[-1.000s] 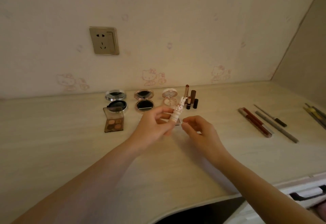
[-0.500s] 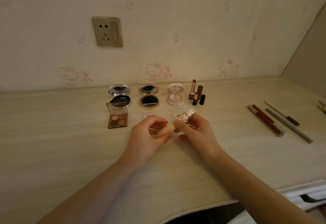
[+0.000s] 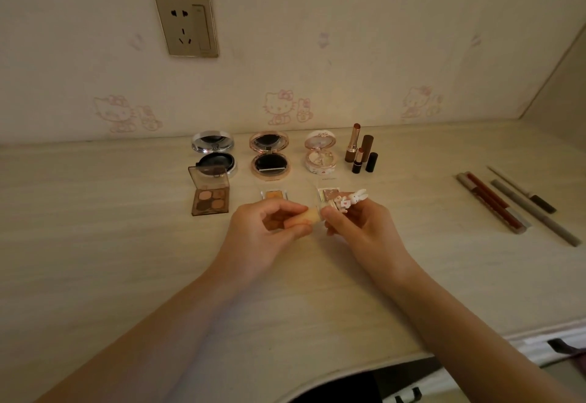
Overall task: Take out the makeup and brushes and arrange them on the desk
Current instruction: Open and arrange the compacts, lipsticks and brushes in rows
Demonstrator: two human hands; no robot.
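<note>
Cream tube [image 3: 309, 216] and bunny-topped cap [image 3: 350, 200], seemingly parted, held level.

The one camera sits on my head, looking forward and down over the bench [image 3: 95, 276] to the wall [image 3: 317, 22] behind its far edge. The wide lens takes in the bench from its curved near edge to the far right corner. It is close: my forearms enter from below, and my left grip [image 3: 263, 231] and right grip [image 3: 358, 231] meet mid-frame.
</note>
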